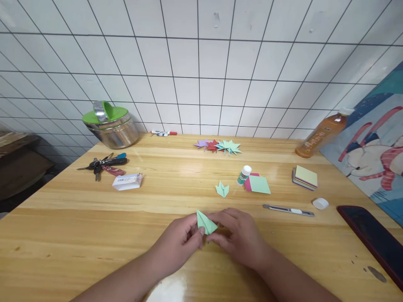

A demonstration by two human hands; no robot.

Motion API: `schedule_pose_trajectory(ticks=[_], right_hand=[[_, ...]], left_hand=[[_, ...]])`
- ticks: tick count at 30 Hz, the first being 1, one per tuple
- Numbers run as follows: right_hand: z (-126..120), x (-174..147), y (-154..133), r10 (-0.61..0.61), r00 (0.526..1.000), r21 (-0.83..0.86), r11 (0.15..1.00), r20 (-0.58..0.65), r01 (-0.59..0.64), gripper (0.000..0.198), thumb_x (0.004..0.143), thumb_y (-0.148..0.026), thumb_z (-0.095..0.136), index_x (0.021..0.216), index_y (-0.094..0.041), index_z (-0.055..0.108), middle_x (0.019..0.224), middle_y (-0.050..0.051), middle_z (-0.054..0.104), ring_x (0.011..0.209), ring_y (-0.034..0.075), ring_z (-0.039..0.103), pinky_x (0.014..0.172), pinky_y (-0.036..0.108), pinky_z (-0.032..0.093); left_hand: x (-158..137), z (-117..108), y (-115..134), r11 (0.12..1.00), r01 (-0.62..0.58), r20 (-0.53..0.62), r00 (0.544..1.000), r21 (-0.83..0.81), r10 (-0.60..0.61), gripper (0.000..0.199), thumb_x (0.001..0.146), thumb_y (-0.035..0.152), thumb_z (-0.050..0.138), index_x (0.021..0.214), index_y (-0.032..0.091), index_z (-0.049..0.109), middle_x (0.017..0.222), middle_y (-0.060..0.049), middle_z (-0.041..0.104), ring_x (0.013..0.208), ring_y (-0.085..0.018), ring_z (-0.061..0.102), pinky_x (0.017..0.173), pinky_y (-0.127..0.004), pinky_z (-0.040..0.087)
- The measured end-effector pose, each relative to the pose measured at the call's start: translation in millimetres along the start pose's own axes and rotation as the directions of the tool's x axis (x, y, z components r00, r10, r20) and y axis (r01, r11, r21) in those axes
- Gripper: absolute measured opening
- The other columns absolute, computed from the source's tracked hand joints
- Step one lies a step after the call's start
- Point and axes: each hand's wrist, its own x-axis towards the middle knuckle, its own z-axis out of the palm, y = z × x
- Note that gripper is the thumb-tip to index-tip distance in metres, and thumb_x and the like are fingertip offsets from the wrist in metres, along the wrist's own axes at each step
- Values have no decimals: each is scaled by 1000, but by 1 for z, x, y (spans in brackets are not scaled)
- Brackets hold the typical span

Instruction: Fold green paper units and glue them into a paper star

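Note:
A small piece of folded green paper (205,223) is held up over the near middle of the table. My left hand (181,241) pinches it from the left, thumb on its front face. My right hand (237,235) is curled round its right side, fingers at the upper edge and thumb near the lower corner; its fingertips are partly hidden behind the paper. Just beyond my hands lies a folded green paper leaf shape (222,189). A glue stick (244,175) with a white cap stands beside flat green and pink paper squares (259,184).
Paper maple leaves (217,146) and markers (163,133) lie by the tiled wall. Left are a green-lidded metal pot (111,125), keys (103,163) and a small box (127,181). Right are a utility knife (289,210), note pad (305,177), white cap (320,204), drink bottle (324,133) and phone (373,241).

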Motion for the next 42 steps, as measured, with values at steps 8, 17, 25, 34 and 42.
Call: schedule_pose_trajectory(ticks=[8, 17, 25, 34, 42], right_hand=[[-1, 0, -2, 28, 999, 57, 998, 42, -30, 34, 79, -29, 59, 113, -31, 54, 91, -1, 66, 80, 15, 57, 69, 27, 42], [-6, 0, -5, -5, 1000, 38, 999, 29, 4, 30, 83, -21, 49, 112, -26, 56, 91, 1, 67, 81, 15, 57, 72, 27, 42], [-3, 0, -7, 3, 999, -3, 1000, 49, -3, 36, 80, -15, 48, 113, -28, 53, 94, -1, 67, 80, 15, 58, 71, 26, 41], [1, 2, -9, 139, 990, 131, 981, 19, -140, 21, 82, -16, 47, 95, -24, 61, 74, -1, 64, 65, 12, 56, 59, 23, 42], [4, -2, -13, 204, 978, 415, 887, 42, -203, 30, 87, -16, 39, 116, -24, 42, 75, -2, 63, 62, 11, 57, 55, 20, 43]], left_hand=[[-1, -3, 3, 988, -14, -64, 998, 155, 24, 18, 83, 25, 42, 86, 17, 59, 68, 0, 59, 60, -13, 50, 55, -20, 36], [-1, -3, 4, 983, -7, -58, 998, 183, 18, 16, 83, 24, 41, 78, 18, 54, 66, 2, 56, 60, -12, 49, 55, -20, 36], [-3, -3, 8, 992, -57, 2, 998, 116, 57, 16, 82, 23, 42, 79, 16, 56, 66, 1, 56, 61, -12, 49, 56, -20, 36], [-1, -1, 2, 995, 44, -107, 994, 84, -35, 16, 82, 27, 45, 74, 17, 55, 65, 1, 55, 60, -12, 49, 56, -21, 38], [3, 4, -2, 954, 61, -64, 994, -292, -83, 18, 85, 32, 49, 87, 16, 57, 78, -3, 64, 77, -16, 60, 71, -25, 44]])
